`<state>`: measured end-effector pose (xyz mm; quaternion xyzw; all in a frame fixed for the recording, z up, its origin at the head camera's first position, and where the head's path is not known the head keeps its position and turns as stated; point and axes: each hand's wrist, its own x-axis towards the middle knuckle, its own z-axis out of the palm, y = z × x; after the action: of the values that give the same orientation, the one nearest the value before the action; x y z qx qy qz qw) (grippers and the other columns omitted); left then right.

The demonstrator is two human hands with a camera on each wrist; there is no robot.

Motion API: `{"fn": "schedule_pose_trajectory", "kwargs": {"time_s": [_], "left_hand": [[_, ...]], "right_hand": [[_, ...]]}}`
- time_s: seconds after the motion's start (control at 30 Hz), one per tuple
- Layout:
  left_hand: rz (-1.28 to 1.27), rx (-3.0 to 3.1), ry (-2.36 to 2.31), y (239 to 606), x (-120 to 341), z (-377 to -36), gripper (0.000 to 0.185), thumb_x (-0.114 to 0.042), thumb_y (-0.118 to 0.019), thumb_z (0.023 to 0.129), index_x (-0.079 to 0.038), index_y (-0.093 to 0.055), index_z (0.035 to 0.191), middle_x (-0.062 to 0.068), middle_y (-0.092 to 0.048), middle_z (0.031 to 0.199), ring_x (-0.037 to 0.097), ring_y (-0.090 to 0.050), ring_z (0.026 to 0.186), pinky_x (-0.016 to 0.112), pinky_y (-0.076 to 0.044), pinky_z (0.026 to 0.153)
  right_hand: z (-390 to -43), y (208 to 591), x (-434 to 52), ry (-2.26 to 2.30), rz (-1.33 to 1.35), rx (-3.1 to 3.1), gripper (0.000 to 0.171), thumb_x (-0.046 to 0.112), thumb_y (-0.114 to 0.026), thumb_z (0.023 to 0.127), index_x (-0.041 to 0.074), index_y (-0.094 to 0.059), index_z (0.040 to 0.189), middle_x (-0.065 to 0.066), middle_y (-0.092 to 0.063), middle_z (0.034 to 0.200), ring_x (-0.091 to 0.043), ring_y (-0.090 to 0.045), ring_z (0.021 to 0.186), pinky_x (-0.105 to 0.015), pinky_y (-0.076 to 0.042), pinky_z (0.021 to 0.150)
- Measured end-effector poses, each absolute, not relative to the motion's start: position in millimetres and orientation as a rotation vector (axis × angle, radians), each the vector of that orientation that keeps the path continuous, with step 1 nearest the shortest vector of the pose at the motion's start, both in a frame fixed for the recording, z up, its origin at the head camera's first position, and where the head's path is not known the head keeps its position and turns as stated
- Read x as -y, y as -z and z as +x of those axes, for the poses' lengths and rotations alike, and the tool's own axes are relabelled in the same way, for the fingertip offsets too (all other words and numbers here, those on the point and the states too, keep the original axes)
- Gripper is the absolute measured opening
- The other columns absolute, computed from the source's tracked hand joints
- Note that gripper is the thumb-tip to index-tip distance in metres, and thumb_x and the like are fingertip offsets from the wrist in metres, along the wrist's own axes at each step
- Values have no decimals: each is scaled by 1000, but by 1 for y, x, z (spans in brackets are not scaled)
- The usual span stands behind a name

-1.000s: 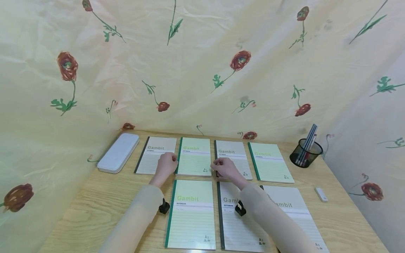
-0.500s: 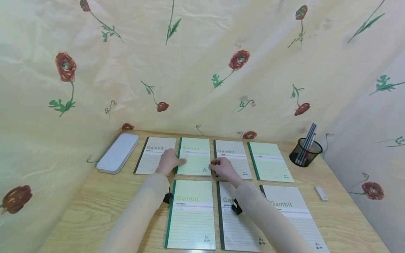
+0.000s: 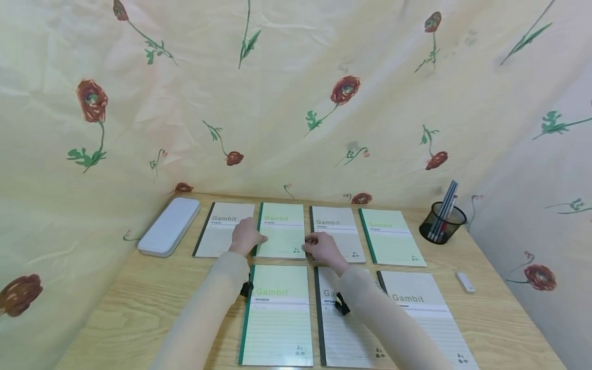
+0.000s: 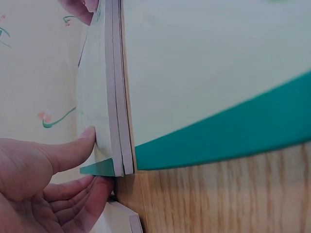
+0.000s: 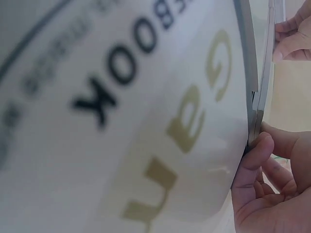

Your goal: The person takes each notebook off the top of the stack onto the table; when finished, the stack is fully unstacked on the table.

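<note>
Several Gambit notebooks lie in two rows on the wooden table [image 3: 139, 308]. My left hand [image 3: 245, 237] pinches the left lower edge of the green notebook [image 3: 283, 228], second in the back row. In the left wrist view the thumb [image 4: 68, 150] lies on that notebook's cover [image 4: 95, 102] and the fingers curl beneath its corner. My right hand [image 3: 321, 246] grips the same notebook's right lower corner. The right wrist view shows the thumb [image 5: 255, 155] pressed on its thin edge [image 5: 257, 97], over a grey notebook [image 5: 121, 121].
A white pencil case [image 3: 168, 226] lies at the back left. A black mesh pen cup [image 3: 441, 221] stands at the back right, with a small white eraser [image 3: 464, 281] in front of it. Flowered cloth [image 3: 296, 103] hangs close behind and on both sides.
My left hand has shifted right, bringing its thumb onto the green notebook's left edge. The right hand has slid slightly left to the notebook's right corner.
</note>
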<state>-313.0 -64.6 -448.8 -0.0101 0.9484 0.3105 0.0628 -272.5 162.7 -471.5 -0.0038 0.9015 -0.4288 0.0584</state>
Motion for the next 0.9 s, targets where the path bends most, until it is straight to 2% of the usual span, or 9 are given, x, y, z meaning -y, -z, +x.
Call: {"fn": "schedule_pose_trajectory", "kwargs": {"time_s": [0.53, 0.9], "left_hand": [[-71, -2850, -1029, 449, 67, -309, 39, -16, -85, 80, 6, -66, 106, 14, -66, 88, 26, -60, 76, 38, -53, 67], [-69, -2732, -1237, 432, 89, -307, 35, -15, -74, 89, 9, -60, 111, 20, -64, 103, 30, -60, 90, 43, -53, 79]], "right_hand": [[-271, 478, -161, 1249, -30, -2767, 33, 15, -69, 94, 0, -66, 124, -5, -62, 79, -16, -57, 60, -27, -47, 53], [-272, 474, -162, 1220, -9, -2781, 38, 15, -74, 90, 1, -66, 124, -6, -62, 80, -16, -56, 61, -27, -47, 53]]}}
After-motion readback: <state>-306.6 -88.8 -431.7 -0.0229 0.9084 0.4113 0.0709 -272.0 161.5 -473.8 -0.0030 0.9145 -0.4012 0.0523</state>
